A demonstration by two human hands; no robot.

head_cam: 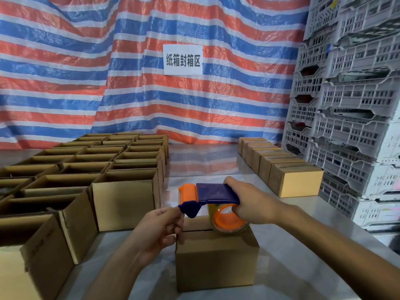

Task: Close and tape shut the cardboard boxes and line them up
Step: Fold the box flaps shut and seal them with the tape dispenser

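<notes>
Your right hand (249, 200) grips the back of the blue and orange tape dispenser (216, 192). Your fingers (238, 210) curl tight round its handle. The roll of tape (229, 221) on it sits on top of the small cardboard box (216, 260) in front of you. That box stands in the middle of the desk (303, 245), and its flaps are folded down.

Your left hand (160, 226) is at the top left edge of the box. Its thumb and first finger come together just by the blue front tip of the dispenser. You cannot tell if they pinch the clear tape or nothing. The other fingers are curled next to the box corner.

On your left, many open boxes (121, 198) stand close together in rows. On your right, closed boxes (292, 178) stand side by side in one line going away from you. Beside that line, grey plastic crates (350, 118) are stacked high. A red, white and blue striped tarp (86, 61) hangs at the back with a white paper sign (183, 59) on it.
</notes>
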